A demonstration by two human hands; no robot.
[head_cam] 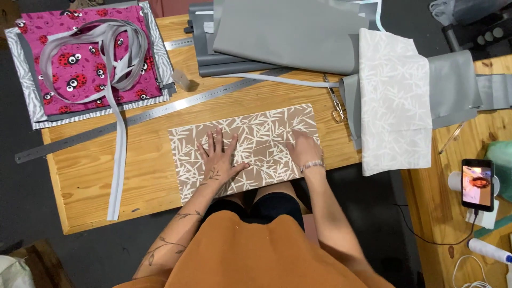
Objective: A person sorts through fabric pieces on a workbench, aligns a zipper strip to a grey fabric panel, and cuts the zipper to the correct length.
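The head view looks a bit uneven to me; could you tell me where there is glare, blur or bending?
In the head view, light is even and soft, with faint shadows under the hands. The long steel ruler shows mild glare; the phone screen glows bright. The right hand is slightly motion-blurred, the left hand sharper on the leaf-print fabric. The table edge bows slightly, a sign of wide-angle distortion.

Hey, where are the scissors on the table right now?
In the head view, the scissors lie on the wooden table, beyond the right hand, between the brown leaf-print fabric and the white leaf-print fabric.
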